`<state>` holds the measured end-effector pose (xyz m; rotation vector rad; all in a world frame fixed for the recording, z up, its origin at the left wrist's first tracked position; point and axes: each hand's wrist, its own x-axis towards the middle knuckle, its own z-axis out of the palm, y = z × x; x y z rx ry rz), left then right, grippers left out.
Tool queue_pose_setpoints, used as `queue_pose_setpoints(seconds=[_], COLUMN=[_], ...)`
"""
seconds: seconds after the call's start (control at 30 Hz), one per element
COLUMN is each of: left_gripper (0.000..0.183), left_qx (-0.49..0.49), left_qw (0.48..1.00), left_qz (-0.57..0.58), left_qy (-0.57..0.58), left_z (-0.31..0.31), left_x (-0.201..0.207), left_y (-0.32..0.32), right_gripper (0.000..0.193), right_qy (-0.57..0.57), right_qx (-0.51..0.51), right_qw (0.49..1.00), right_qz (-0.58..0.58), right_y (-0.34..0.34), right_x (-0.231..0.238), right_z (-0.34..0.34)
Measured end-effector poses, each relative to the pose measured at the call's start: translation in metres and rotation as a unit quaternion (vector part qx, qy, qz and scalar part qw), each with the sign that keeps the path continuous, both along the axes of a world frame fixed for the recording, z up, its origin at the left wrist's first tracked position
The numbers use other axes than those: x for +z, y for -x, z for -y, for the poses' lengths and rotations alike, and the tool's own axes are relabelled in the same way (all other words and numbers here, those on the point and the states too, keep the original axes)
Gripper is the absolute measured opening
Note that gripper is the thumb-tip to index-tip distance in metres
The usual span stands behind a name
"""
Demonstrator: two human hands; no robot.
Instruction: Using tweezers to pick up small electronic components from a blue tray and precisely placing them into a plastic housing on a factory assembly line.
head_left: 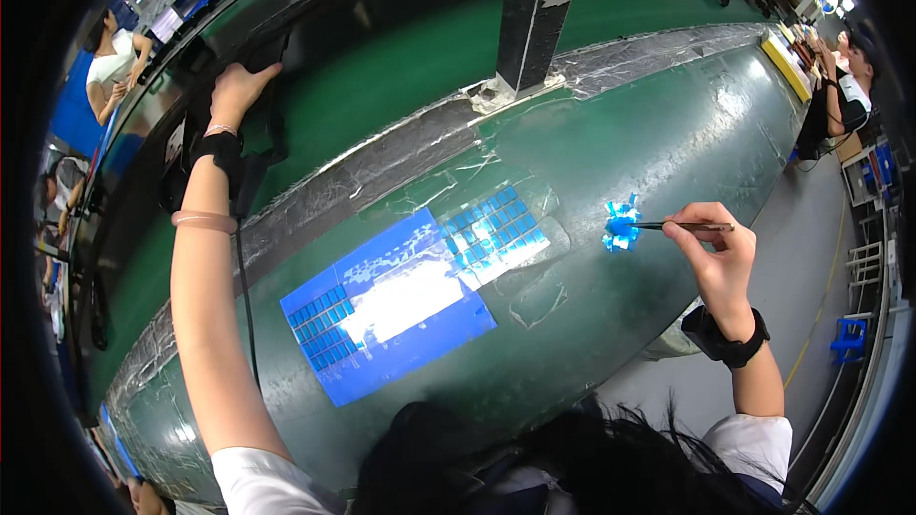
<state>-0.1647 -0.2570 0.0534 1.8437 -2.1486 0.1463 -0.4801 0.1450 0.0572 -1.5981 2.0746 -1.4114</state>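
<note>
Between the fingertips of my right hand [718, 240] is a pair of slim dark tweezers [692, 226], so that hand is closed. Its tips touch a small heap of shiny blue film pieces [622, 229] on the green table mat. My left hand [239, 93] reaches over the dark green belt at the far left, next to a black item [270, 133]. One digit points right; the rest are curled, and what they grip is hidden. Between my arms lies a blue sheet [348, 377] with rows of small blue rectangles, its middle washed out by glare. Adjoining it is a clear sheet with more blue rectangles [496, 224].
A black and white post [534, 24] rises beyond the mat's taped edge [382, 172]. A black cable [246, 310] runs beside my left forearm. People work at the far left [113, 67] and far right [849, 86]. A blue stool [847, 340] stands on the floor at right.
</note>
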Motion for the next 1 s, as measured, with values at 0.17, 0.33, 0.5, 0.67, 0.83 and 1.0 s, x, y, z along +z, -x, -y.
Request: queue_pose_setpoints(seconds=[0.17,0.33,0.5,0.67,0.83,1.0], left_gripper=[0.071,0.08,0.061,0.052,0.045,0.037], left_qx=[0.016,0.078,0.112,0.125,0.152,0.067], left_qw=[0.998,0.984,0.986,0.989,0.972,0.977], left_qz=[-0.057,0.109,0.114,0.058,0.178,-0.199], left_qy=[-0.022,-0.121,0.05,-0.055,0.006,-0.046], left_z=[0.018,0.03,0.015,0.01,-0.024,-0.018], left_x=[0.004,-0.014,-0.035,-0.025,-0.022,-0.01], left_y=[-0.029,-0.107,-0.126,-0.16,-0.131,-0.184], right_gripper=[0.012,0.019,0.019,0.02,0.02,0.019], right_qy=[-0.048,-0.046,-0.034,-0.016,-0.019,-0.039], right_qx=[-0.023,-0.038,-0.028,0.044,0.089,0.197], right_qw=[0.994,0.981,0.983,0.982,0.97,0.918], right_qz=[0.094,0.183,0.18,0.185,0.227,0.343], right_y=[0.007,0.011,-0.005,-0.03,-0.061,-0.106], right_x=[0.003,0.008,0.026,0.033,0.038,0.034], right_z=[0.002,0.009,0.014,0.027,0.047,0.074])
